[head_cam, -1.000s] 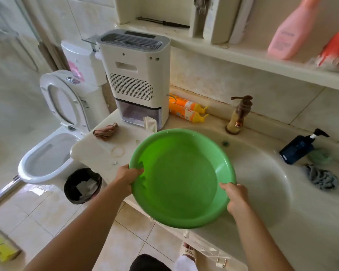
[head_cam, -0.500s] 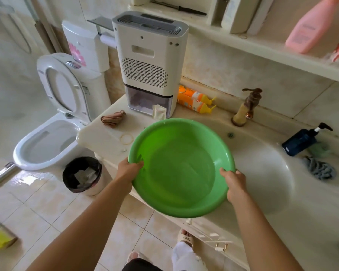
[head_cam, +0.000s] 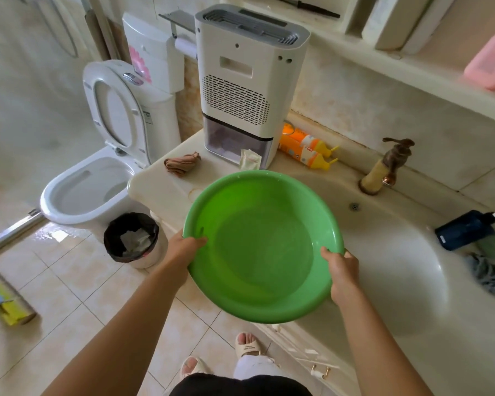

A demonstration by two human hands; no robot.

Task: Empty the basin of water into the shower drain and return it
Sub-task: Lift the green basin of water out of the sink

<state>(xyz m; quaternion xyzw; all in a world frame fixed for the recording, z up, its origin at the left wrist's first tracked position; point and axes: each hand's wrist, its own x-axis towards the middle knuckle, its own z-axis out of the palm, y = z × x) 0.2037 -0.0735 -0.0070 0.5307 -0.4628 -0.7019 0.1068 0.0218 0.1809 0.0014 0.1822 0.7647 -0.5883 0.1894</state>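
The white toilet (head_cam: pixel 97 178) stands left of the desk (head_cam: pixel 166 192), seat up. On that desk's back corner sits a white appliance (head_cam: pixel 240 81). The green basin (head_cam: pixel 263 247) is held over the desk's front edge, partly above the sink bowl (head_cam: pixel 397 252). Left hand (head_cam: pixel 183 250) and right hand (head_cam: pixel 340 272) each grip its rim, thumbs inside.

Basin (head_cam: pixel 265 252): green plastic, smooth, glossy
Surface (head_cam: pixel 166 190): cream stone-like, polished, stained
Tap (head_cam: pixel 389 164): tarnished brass-coloured metal
Floor (head_cam: pixel 69 295): glossy beige tiles
Rag (head_cam: pixel 489 274): grey cloth, rough
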